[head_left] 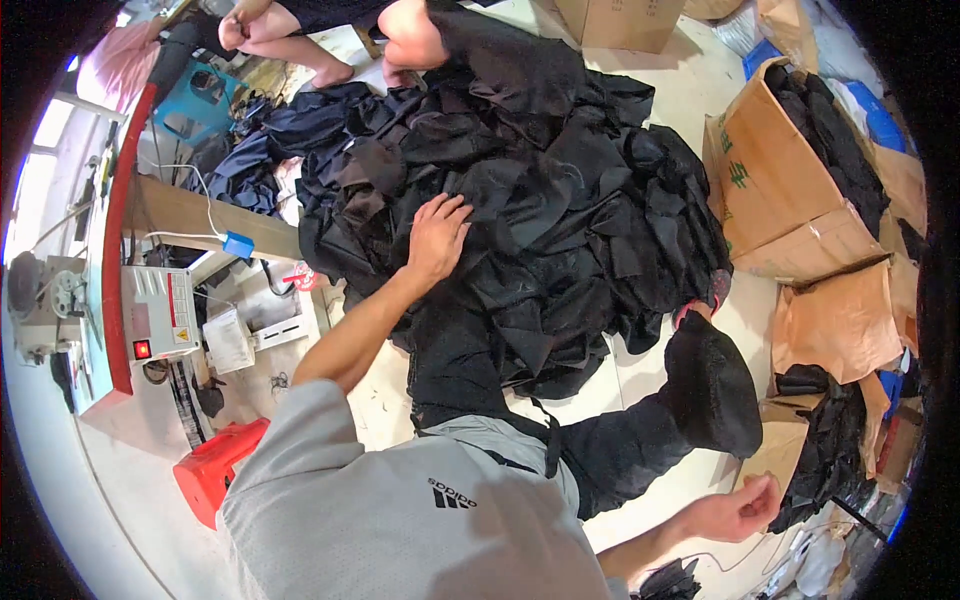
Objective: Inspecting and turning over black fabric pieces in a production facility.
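A big heap of black fabric pieces (pixel 560 210) covers the floor in front of me. My left hand (pixel 438 238) rests on the near left part of this heap, fingers stretched out and flat on the cloth, gripping none of it. Out to my right, my right hand (pixel 742 512) hangs low with its fingers curled in, and I see nothing in them. Closest to that hand are a dark bundle of cloth (pixel 825 455) and a brown cardboard piece (pixel 778 440).
An open cardboard box (pixel 775 185) with dark cloth inside stands at right. Another person's bare legs (pixel 415 38) are behind the heap. To my left are a red-edged sewing table (pixel 118 250), a white control box (pixel 160 310) and a red plastic stool (pixel 212 468).
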`<state>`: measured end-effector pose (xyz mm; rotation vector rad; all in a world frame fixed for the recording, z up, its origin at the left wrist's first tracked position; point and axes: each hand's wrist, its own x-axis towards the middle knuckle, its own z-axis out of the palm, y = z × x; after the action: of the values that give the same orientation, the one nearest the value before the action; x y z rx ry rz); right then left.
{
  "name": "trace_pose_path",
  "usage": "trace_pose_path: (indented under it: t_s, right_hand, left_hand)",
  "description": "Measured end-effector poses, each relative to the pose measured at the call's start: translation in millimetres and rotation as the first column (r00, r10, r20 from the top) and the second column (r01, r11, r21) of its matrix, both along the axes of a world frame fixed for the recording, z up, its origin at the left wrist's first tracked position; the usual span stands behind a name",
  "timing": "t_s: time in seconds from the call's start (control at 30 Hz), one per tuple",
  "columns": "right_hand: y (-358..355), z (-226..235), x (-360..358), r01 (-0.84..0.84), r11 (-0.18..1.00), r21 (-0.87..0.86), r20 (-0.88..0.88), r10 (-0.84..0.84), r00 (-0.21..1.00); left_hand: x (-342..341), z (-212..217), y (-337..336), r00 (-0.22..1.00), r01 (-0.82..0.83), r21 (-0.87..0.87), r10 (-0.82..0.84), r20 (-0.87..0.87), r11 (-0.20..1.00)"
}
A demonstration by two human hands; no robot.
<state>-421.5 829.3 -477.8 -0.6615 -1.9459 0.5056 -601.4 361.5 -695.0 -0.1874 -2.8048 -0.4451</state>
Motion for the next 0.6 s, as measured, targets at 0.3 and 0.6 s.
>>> trace_pose_path:
  t_s: [0.3, 0.6]
  right_hand:
    - [-171, -27, -86, -0.719, 0.122, -0.684, -0.008, 0.984, 0.176]
    - [-166, -87, -55, -0.425, -0.208, -0.881, -0.284, 0.951, 0.123]
  left_hand:
    - [60, 200, 60, 0.862, 0.506, 0.226, -0.479, -0.164, 0.832]
    - [94, 207, 76, 0.674, 0.713, 0.290, -0.738, -0.032, 0.638]
